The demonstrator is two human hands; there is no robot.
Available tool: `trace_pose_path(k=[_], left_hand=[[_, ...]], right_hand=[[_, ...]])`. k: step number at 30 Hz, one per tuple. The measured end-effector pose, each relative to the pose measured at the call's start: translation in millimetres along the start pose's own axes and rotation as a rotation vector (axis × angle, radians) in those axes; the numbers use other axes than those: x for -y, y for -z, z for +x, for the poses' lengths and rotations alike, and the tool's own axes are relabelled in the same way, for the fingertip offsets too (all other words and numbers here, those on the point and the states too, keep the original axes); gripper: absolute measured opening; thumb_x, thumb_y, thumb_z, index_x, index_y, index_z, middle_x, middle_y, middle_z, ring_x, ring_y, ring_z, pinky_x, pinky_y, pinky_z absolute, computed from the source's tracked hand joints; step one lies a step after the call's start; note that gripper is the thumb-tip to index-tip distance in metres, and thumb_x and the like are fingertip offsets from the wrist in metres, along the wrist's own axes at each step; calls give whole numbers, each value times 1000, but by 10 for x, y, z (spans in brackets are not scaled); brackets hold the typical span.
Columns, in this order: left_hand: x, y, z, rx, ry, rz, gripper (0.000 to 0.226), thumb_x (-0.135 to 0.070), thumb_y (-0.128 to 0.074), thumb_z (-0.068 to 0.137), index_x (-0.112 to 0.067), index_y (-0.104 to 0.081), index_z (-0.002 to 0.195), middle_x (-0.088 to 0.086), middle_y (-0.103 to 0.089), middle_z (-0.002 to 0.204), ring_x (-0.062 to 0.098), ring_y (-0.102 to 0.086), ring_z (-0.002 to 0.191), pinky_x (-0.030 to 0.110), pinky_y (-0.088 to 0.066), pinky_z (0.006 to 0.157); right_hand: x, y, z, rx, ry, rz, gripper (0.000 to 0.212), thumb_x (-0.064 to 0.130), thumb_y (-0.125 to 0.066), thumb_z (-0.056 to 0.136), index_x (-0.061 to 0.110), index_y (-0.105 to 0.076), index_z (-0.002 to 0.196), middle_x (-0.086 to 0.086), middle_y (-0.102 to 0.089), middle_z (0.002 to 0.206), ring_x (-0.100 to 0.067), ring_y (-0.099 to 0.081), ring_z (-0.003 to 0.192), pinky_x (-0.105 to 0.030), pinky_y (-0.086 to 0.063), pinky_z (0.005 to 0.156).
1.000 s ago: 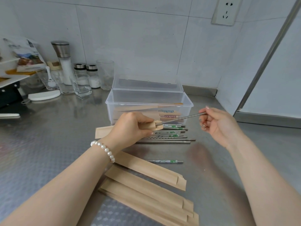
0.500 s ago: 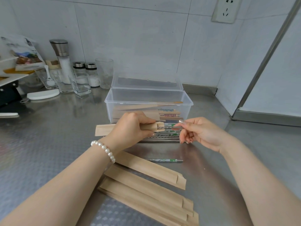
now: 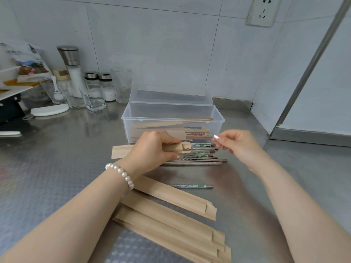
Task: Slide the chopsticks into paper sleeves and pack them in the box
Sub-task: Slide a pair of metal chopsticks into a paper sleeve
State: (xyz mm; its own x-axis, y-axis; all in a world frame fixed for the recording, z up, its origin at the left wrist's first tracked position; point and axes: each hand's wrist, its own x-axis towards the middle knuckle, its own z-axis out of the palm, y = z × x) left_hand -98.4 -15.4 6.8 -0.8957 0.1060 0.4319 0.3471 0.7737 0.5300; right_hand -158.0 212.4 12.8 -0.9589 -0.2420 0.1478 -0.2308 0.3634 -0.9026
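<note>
Head view: left hand (image 3: 152, 149) pinches a paper sleeve (image 3: 121, 151) at its open mouth; right hand (image 3: 241, 147), fingers curled, holds a chopstick (image 3: 216, 137) by its blunt end, just beside the box (image 3: 172, 116). Loose chopsticks (image 3: 201, 158) lie on the counter (image 3: 57, 168). Judged: chopsticks stiff, slick, light; sleeve thin, easily creased, best held near its mouth.

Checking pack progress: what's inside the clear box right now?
The clear box holds several filled paper sleeves lying lengthwise, patterned chopstick ends poking out at their right. The left hand covers the front lower part, so an exact count isn't possible.
</note>
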Motion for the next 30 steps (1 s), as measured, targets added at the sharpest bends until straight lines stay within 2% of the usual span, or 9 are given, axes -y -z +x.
trace_pose_path(k=[2,5,9,11,14,18,21,27,30], left_hand=[[6,2,-2,-3,10,5,43,-17,-82,65,-17,-69,106,-12,-58,80,8,-55,78,15,-36,75],[5,-4,1,1,15,7,43,-16,-82,64,-16,-69,106,-10,-58,81,10,-55,79,16,-36,75],[11,-4,5,12,28,12,44,-17,-82,65,-16,-69,107,-8,-59,83,12,-57,82,16,-37,77],[11,1,1,17,35,11,44,-18,-82,64,-16,-69,107,-8,-59,83,12,-57,83,17,-37,78],[4,3,-3,22,45,2,45,-19,-82,64,-16,-69,107,-10,-59,83,9,-55,82,15,-35,76],[-2,2,-3,32,44,5,43,-20,-81,65,-17,-69,107,-12,-57,81,7,-53,81,5,-31,69],[5,1,-5,37,41,11,43,-19,-81,65,-18,-69,106,-12,-57,81,6,-53,79,-1,-31,69],[7,-3,-10,40,37,27,43,-21,-81,65,-18,-69,106,-11,-58,83,7,-53,81,11,-33,73],[14,-3,-10,35,40,10,42,-19,-82,65,-17,-70,105,-11,-58,82,8,-54,80,17,-39,77]], right_hand=[[-60,35,18,-8,13,-178,10,3,-68,80,11,-69,73,5,-60,61,5,-47,45,-4,-36,51],[-137,45,28,57,-47,-322,14,2,-73,75,14,-69,70,9,-51,51,-3,-37,45,-11,-29,45],[-168,64,38,97,-78,-371,8,6,-75,74,13,-71,72,14,-47,42,-7,-34,51,-12,-29,44],[-156,80,31,131,-96,-372,13,8,-76,73,17,-70,67,14,-48,40,-7,-36,52,-11,-29,46],[-122,97,17,214,-109,-393,19,10,-80,69,23,-68,61,7,-54,54,-8,-41,56,-16,-35,54],[-111,55,11,254,-78,-408,18,10,-81,67,24,-70,67,6,-55,65,-7,-42,60,-8,-34,53],[-128,11,28,246,-33,-383,23,10,-81,67,29,-69,60,4,-56,72,-11,-49,68,-17,-38,63],[-141,7,47,247,2,-422,25,9,-74,75,27,-63,61,5,-53,71,-11,-44,64,-19,-37,61],[-104,100,39,135,15,-285,20,3,-66,82,18,-63,68,7,-58,62,2,-49,52,-7,-37,53]])
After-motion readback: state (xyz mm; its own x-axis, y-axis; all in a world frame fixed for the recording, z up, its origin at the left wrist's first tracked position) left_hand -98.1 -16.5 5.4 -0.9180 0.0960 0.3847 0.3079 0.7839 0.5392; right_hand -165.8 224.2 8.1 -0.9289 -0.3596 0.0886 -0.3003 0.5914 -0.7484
